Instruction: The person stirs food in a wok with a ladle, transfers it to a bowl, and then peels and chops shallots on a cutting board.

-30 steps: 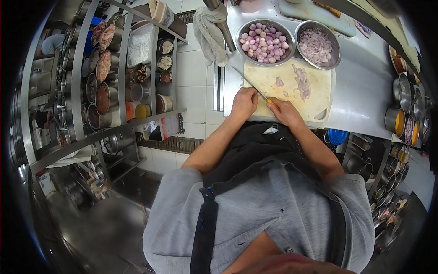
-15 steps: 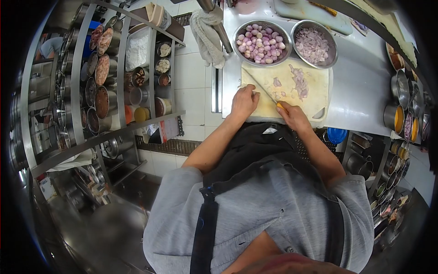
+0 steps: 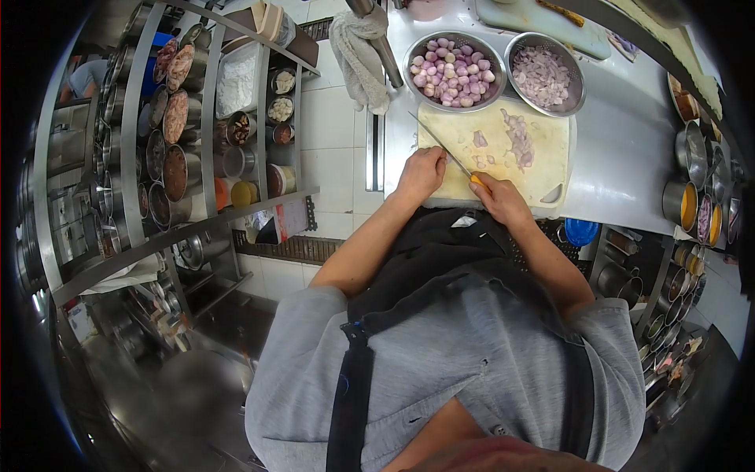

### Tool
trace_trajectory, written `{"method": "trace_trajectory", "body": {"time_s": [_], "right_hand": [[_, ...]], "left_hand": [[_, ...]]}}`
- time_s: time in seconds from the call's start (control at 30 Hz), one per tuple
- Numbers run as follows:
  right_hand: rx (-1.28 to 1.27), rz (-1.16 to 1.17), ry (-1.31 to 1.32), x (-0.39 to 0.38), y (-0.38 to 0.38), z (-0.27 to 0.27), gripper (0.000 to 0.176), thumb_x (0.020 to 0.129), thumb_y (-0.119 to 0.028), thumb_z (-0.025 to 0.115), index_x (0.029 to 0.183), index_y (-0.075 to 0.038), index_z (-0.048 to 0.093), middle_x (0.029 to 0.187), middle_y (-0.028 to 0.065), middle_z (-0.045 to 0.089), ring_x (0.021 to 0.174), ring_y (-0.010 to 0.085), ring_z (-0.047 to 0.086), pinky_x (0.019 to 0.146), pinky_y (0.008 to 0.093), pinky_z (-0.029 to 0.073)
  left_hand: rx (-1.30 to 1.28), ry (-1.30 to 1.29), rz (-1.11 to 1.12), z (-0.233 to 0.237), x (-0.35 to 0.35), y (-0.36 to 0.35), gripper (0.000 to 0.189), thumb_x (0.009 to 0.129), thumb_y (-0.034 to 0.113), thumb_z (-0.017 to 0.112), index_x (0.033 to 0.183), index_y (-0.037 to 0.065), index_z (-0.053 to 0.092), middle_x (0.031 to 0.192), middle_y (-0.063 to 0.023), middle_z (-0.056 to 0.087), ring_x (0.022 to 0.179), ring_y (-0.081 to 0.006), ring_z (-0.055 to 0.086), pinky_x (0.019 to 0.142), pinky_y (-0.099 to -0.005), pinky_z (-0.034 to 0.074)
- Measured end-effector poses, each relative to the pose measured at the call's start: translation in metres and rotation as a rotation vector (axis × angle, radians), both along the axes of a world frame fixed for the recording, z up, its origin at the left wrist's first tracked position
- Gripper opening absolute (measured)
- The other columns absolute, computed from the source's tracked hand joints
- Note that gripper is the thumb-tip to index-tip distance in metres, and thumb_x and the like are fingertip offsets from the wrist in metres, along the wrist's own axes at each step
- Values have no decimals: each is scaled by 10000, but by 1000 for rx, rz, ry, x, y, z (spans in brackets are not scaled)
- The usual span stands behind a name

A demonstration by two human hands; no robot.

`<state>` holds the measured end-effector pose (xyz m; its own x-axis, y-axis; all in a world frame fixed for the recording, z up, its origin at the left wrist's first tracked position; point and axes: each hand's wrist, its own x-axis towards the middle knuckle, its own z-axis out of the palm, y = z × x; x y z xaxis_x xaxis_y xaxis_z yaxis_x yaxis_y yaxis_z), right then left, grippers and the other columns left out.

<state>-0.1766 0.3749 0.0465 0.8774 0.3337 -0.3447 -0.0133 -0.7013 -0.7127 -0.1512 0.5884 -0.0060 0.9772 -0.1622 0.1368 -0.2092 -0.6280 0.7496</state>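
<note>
Apart from the curled left hand (image 3: pixel 421 171), whose grip is unclear, the right hand (image 3: pixel 504 200) clasps the knife (image 3: pixel 443 146) by its handle (image 3: pixel 479 182), seemingly for control, blade slanting over the board (image 3: pixel 552 135) ahead of both.

Knife blade (image 3: pixel 440 142): smooth metal; cutting board (image 3: pixel 551 145): matt plastic; counter (image 3: pixel 621 161): glossy metal; towel (image 3: pixel 358 63): rough cloth

No legible text, brand, number or sign — white patch (image 3: pixel 464 222) on black apron (image 3: pixel 417 256) too small to read, small blue mark (image 3: pixel 344 384) on apron strap (image 3: pixel 351 417) likewise.
</note>
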Motion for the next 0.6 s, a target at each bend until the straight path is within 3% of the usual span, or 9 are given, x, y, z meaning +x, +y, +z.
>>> {"method": "trace_trajectory", "body": {"time_s": [0.23,0.43,0.6], "right_hand": [[23,24,-68,15,14,-12,332,961,-334,557,1154,-76,637,835,257,658,825,439,633,740,484,490],[13,21,4,11,7,12,348,965,-333,546,1173,-68,632,875,257,662,860,437,633,766,484,488],[45,69,-63,25,18,-14,362,962,-334,550,1175,-53,630,920,250,665,877,435,631,779,477,486]], "left_hand": [[8,-16,-13,2,1,1,86,813,35,621,898,34,636,760,-169,650,740,-362,637,677,-440,515],[4,-57,7,-3,-1,0,86,800,25,625,885,34,637,763,-170,649,752,-362,637,683,-447,516],[12,-51,28,-1,-1,-2,78,797,27,630,874,29,634,783,-161,653,764,-362,634,692,-446,516]]}}
